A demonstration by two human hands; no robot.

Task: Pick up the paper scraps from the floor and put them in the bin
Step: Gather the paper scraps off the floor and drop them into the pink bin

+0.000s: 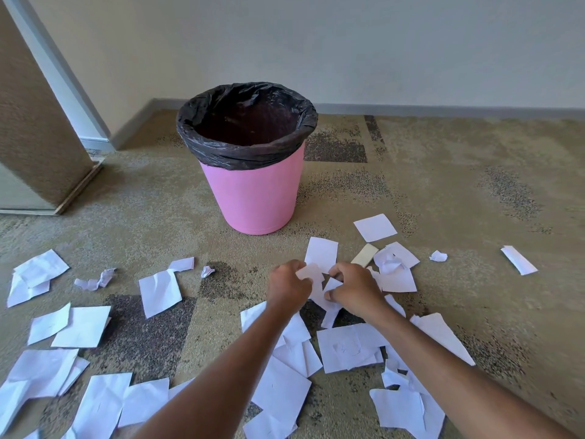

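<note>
A pink bin (253, 198) lined with a black bag stands upright on the carpet, just beyond my hands. Several white paper scraps (160, 291) lie scattered over the floor in front of it, some flat, some crumpled. My left hand (286, 288) and my right hand (353, 289) are side by side low over the carpet, both closed on white paper scraps (321, 285) gathered between them. A flat scrap (321, 251) lies just past my fingers.
A beige wall with a grey skirting board (443, 108) runs behind the bin. A tall brown panel and white door frame (41, 122) stand at the left. More scraps (519, 259) lie at the far right. Patterned carpet (459, 185) stretches right of the bin.
</note>
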